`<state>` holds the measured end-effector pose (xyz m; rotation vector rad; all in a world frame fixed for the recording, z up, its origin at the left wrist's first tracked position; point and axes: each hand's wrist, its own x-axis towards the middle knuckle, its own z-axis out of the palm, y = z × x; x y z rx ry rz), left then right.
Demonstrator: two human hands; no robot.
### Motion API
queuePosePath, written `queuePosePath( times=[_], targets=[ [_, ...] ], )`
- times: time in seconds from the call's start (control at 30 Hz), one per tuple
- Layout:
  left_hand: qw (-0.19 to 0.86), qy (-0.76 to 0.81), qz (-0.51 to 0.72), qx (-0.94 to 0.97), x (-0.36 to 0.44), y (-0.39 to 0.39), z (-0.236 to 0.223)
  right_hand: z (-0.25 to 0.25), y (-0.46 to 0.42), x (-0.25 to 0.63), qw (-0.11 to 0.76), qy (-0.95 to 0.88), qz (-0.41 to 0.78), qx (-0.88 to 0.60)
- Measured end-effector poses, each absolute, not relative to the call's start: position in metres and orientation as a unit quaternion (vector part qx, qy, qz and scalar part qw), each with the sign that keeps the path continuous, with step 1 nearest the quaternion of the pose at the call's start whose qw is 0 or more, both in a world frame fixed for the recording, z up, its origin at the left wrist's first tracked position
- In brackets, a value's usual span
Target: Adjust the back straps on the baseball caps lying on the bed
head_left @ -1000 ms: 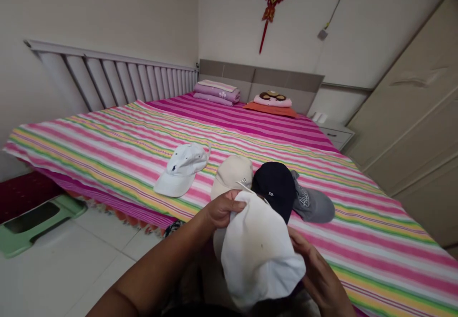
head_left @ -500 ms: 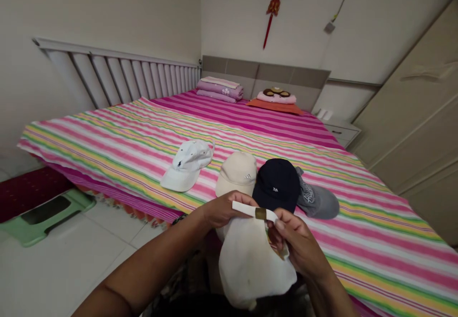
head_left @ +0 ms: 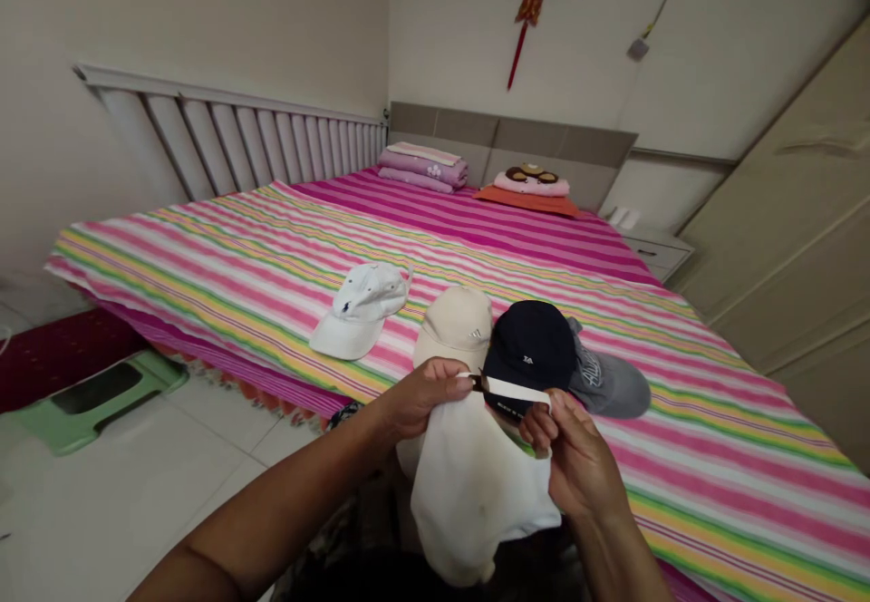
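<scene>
A white cap [head_left: 479, 484] hangs between my hands in front of the bed, its back strap [head_left: 517, 390] stretched across the top. My left hand [head_left: 425, 393] pinches the strap's left end, close to a dark metal buckle [head_left: 479, 383]. At the other end, my right hand [head_left: 577, 443] grips the strap between thumb and fingers. Just beyond lie a beige cap [head_left: 454, 325], a navy cap [head_left: 534, 344] and a grey cap [head_left: 612, 382], side by side and touching or overlapping. Apart from them, to the left, rests another white cap [head_left: 360, 312] with a small dark logo.
The caps lie on a striped sheet [head_left: 224, 257] over the bed. Folded purple bedding [head_left: 421, 169] and a pink folded item [head_left: 530, 185] sit by the headboard [head_left: 449, 131]. A green stool [head_left: 101, 402] stands on the floor at left; a nightstand [head_left: 652, 248] is at right.
The buckle has moved left along the strap, up to my left fingers. My right hand has shifted right, and the strap is now straighter. The view has moved slightly.
</scene>
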<state>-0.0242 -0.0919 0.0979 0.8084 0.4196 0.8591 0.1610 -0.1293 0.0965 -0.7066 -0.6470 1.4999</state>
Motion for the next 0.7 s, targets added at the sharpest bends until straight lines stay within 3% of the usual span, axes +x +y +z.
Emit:
queuePosePath(
  times=[0.23, 0.47, 0.7],
  targets=[
    [0.76, 0.17, 0.517, 0.355, -0.033, -0.095, 0.096, 0.094, -0.121, 0.167, 0.62, -0.21, 0.709, -0.263],
    [0.777, 0.178, 0.507, 0.327, -0.049, -0.087, 0.099, 0.063, -0.135, 0.152, 0.361, -0.342, 0.823, -0.274],
    [0.819, 0.155, 0.483, 0.27, -0.098, -0.094, 0.059, 0.081, -0.123, 0.127, 0.544, -0.232, 0.746, -0.305]
  ],
)
